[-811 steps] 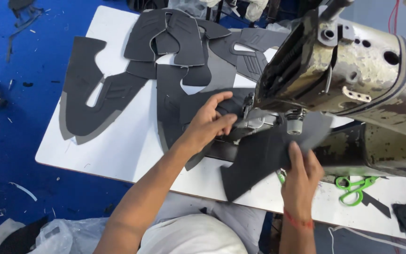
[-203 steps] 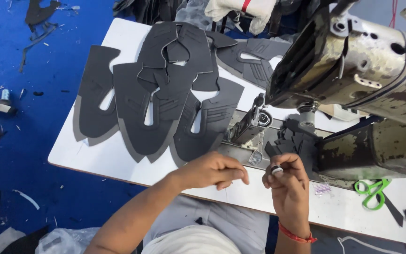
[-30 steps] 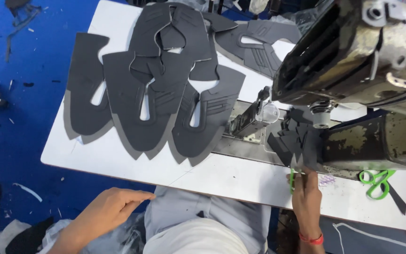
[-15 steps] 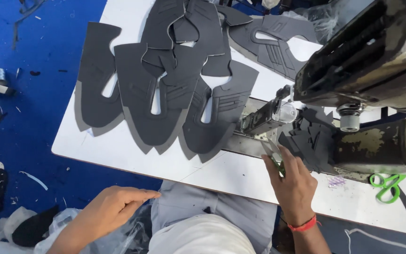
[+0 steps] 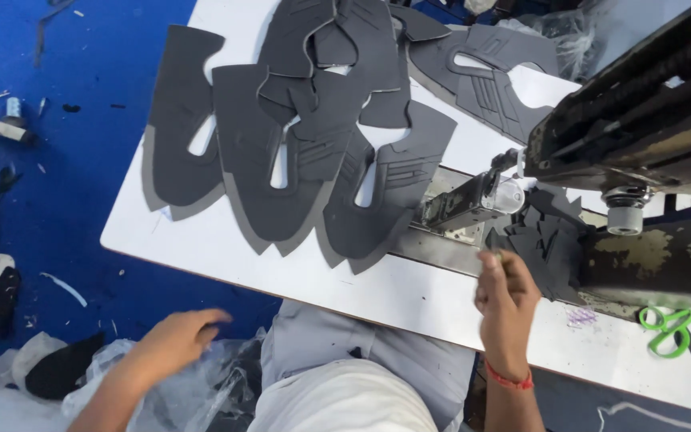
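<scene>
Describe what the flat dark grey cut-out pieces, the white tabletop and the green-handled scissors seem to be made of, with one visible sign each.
Flat dark grey cut-out pieces: probably synthetic leather or foam-backed fabric, matt, with pressed ribs and a paler underlayer at the edges.
White tabletop: apparently laminated board, smooth with a slight sheen and a thin hard edge.
Green-handled scissors: handles look like moulded plastic, evenly bright; the blades are too dark to judge.

Clear plastic bag (image 5: 193, 376) at 7 o'clock, crumpled, below the tabletop (image 5: 409, 296) edge beside the person's lap; left hand (image 5: 173, 344) rests on it, fingers spread. More clear plastic wrap (image 5: 557, 24) at 1 o'clock, bunched at the far tabletop edge behind the sewing machine. No labels, signs or screens visible.
</scene>
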